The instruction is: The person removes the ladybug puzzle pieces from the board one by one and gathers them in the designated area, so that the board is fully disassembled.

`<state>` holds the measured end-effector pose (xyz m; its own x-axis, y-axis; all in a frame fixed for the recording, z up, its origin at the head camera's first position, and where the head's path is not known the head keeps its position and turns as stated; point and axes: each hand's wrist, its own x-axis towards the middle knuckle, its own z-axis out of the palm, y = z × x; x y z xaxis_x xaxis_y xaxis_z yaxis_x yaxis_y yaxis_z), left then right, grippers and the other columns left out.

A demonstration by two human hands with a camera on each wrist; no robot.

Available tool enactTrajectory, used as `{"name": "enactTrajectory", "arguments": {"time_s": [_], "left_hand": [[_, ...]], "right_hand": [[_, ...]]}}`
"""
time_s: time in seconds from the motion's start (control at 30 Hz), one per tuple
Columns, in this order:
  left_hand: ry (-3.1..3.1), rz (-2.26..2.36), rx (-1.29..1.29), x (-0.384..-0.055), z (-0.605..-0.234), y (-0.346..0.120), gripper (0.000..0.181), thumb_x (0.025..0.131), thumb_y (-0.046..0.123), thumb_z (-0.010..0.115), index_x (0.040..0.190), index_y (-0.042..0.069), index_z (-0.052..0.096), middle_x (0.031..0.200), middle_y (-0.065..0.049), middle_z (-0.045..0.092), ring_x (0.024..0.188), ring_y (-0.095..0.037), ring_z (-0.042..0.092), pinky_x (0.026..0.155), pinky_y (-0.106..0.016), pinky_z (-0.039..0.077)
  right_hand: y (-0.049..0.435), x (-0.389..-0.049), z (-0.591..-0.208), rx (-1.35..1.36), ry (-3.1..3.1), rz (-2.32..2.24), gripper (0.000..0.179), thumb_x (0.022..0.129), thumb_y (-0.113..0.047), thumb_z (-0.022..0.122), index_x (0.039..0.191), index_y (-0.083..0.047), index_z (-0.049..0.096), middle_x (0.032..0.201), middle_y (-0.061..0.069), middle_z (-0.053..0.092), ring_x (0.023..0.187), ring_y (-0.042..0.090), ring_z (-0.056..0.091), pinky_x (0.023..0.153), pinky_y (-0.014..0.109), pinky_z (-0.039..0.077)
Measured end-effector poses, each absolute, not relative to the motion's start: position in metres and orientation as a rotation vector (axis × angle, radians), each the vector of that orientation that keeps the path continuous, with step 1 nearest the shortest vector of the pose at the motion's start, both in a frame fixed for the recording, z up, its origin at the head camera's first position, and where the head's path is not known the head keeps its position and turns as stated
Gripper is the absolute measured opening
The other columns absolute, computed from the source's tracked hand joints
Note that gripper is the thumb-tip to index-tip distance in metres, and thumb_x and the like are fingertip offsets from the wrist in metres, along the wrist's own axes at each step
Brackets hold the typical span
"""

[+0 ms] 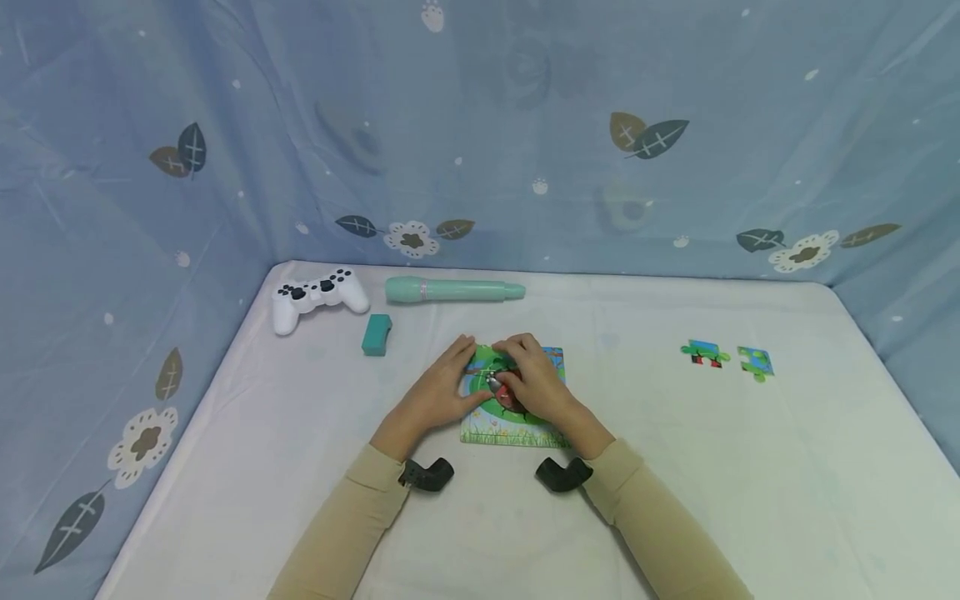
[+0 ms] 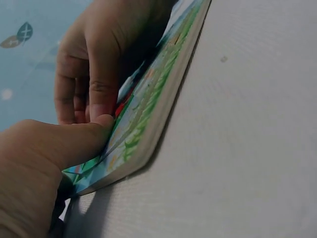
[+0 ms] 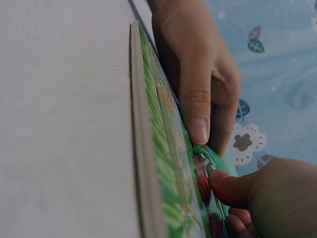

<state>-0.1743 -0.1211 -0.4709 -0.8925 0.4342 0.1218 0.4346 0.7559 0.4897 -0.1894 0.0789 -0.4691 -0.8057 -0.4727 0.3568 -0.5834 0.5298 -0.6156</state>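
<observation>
A jigsaw puzzle (image 1: 510, 435) with a ladybug on a green leaf lies in a thick-edged tray under both hands. My left hand (image 1: 442, 392) rests along its left side, the thumb pressing on the picture and the fingers reaching the far left corner. From the right, my right hand (image 1: 542, 385) leans over the picture. Its thumb (image 3: 228, 188) touches the red ladybug (image 3: 202, 178), and its bent fingers touch down farther back. No loose piece shows between the right thumb and fingers. Part of the puzzle is hidden beneath the hands.
Two loose puzzle pieces, one with red and black (image 1: 705, 353) and one green and blue (image 1: 756, 362), lie at the right. A white game controller (image 1: 318, 298), a teal block (image 1: 377, 335) and a mint-green toy microphone (image 1: 457, 290) lie toward the back left. Patterned blue cloth (image 1: 480, 133) rises behind.
</observation>
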Motion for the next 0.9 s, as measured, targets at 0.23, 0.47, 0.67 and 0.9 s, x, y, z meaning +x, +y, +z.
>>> {"name": "enactTrajectory", "arguments": {"time_s": [0.23, 0.47, 0.67, 0.9], "left_hand": [[-2.955, -0.853, -0.701, -0.176, -0.469, -0.122, 0.088, 0.085, 0.048, 0.066, 0.146, -0.004, 0.030, 0.154, -0.018, 0.026, 0.145, -0.030, 0.018, 0.115, -0.047, 0.029], [-2.957, -0.848, -0.711, -0.175, -0.473, -0.120, 0.087, 0.086, 0.049, 0.065, 0.146, -0.005, 0.030, 0.154, -0.017, 0.027, 0.145, -0.030, 0.020, 0.116, -0.046, 0.028], [-2.941, -0.831, -0.719, -0.173, -0.472, -0.121, 0.086, 0.085, 0.048, 0.065, 0.145, -0.005, 0.033, 0.153, -0.018, 0.030, 0.144, -0.031, 0.023, 0.116, -0.045, 0.029], [-2.961, -0.819, -0.716, -0.173, -0.470, -0.123, 0.088, 0.086, 0.050, 0.064, 0.146, -0.004, 0.030, 0.154, -0.016, 0.027, 0.145, -0.028, 0.021, 0.117, -0.043, 0.026]], "right_hand": [[0.078, -0.192, -0.468, 0.881, -2.573, 1.100, 0.037, 0.086, -0.005, 0.068, 0.122, -0.001, 0.058, 0.116, 0.016, 0.051, 0.104, 0.028, 0.054, 0.088, 0.041, 0.053], [0.084, -0.186, -0.458, 0.778, -2.620, 1.008, 0.042, 0.087, -0.011, 0.069, 0.126, -0.001, 0.057, 0.118, 0.017, 0.051, 0.108, 0.028, 0.054, 0.090, 0.040, 0.053], [0.102, -0.184, -0.442, 0.777, -2.642, 1.024, 0.045, 0.086, -0.009, 0.070, 0.127, 0.000, 0.056, 0.119, 0.017, 0.050, 0.106, 0.029, 0.054, 0.085, 0.043, 0.053], [0.145, -0.195, -0.428, 0.691, -2.719, 1.029, 0.043, 0.089, -0.008, 0.065, 0.130, 0.000, 0.054, 0.123, 0.019, 0.049, 0.112, 0.034, 0.051, 0.092, 0.050, 0.048]]}}
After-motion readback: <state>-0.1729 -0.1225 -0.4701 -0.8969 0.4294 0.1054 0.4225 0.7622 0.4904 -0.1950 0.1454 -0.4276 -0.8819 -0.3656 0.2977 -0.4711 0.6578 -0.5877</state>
